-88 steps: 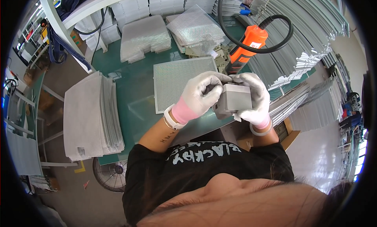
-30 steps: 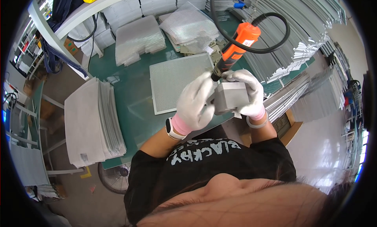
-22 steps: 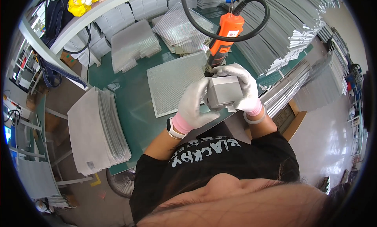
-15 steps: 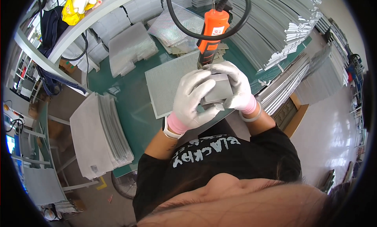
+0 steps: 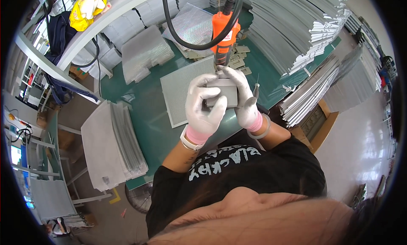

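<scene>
Between my white-gloved hands is a small grey box-shaped block (image 5: 224,95), its flat face turned up. My left hand (image 5: 203,103) grips its left side, with fingertips on the top and the thumb at the near edge. Curled along the far and right sides, my right hand (image 5: 242,94) holds it too, its fingertips near the tool's lower end. An orange electric screwdriver (image 5: 224,33) hangs upright just beyond the fingers; its tip is hidden behind them. A perforated grey panel (image 5: 174,98) lies left of the block.
Small beige metal parts (image 5: 241,54) lie behind the screwdriver on the green table (image 5: 148,134). Stacked grey panels stand at the left (image 5: 106,147) and far right (image 5: 284,28). A black cable (image 5: 169,26) loops above. An open cardboard box (image 5: 326,126) sits at the right.
Both hands and the block have shifted a little left. The block's face now lies squarer to me, and the right hand's thumb has come off its near side. The screwdriver has swung slightly left.
</scene>
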Tool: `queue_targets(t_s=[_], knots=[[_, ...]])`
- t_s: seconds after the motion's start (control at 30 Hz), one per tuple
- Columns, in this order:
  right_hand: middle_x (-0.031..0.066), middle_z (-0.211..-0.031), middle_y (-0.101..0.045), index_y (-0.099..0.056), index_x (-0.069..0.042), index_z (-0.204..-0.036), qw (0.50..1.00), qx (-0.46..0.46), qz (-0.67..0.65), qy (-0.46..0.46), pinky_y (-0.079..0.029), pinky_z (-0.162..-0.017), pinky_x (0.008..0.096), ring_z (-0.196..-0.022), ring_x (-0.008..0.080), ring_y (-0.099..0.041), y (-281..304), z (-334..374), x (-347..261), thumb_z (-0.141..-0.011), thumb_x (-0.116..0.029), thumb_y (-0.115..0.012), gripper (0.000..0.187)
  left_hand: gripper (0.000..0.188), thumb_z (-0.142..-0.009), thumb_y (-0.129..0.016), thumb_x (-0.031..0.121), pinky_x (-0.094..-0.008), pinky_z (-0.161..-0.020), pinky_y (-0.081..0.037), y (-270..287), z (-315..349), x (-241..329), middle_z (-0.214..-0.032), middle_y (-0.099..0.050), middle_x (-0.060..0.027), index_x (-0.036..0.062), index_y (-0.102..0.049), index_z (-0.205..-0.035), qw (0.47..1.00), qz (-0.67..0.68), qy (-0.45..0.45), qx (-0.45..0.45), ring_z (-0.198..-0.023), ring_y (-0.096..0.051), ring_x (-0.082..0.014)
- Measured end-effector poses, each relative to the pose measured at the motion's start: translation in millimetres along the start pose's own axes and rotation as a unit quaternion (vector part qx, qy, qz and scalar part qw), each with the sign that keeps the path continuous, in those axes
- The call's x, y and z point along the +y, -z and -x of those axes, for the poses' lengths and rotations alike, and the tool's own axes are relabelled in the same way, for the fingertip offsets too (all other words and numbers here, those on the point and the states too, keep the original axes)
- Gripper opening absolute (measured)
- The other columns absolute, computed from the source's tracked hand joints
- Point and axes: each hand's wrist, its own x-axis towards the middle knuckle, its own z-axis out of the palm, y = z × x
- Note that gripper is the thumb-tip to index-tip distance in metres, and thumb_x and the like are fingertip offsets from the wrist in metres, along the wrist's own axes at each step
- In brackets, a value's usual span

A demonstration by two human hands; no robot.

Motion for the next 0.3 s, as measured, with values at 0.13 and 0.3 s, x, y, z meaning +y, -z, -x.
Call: queue_targets(t_s=[0.13,0.3], knots=[[0.0213,-0.132,-0.055,-0.028,0.008,-0.152,0.99,-0.017,-0.128,-0.056,-0.032,-0.115,0.0422,-0.129,0.0297,-0.05,-1,-2,5,-0.1,-0.07,-0.016,0.094,0.02,-0.079,-0.055,-0.008,-0.0361,-0.098,-0.046,5,0,-5,-0.122,-0.056,-0.0166,0.003,-0.057,-0.096,0.986,0.121,0.11,0.028,-0.111,-0.057,-0.0227],[0.0177,-0.131,-0.055,-0.034,-0.003,-0.153,0.994,0.069,0.089,-0.013,-0.045,-0.097,0.0342,-0.114,0.0222,-0.058,34,-33,22,-0.095,-0.033,-0.067,0.073,0.025,-0.083,-0.047,-0.005,-0.0339,-0.107,-0.04,27,-9,-18,-0.128,-0.054,-0.0162,0.0041,-0.058,-0.103,0.929,0.297,0.222,0.019,-0.116,-0.054,-0.0227]])
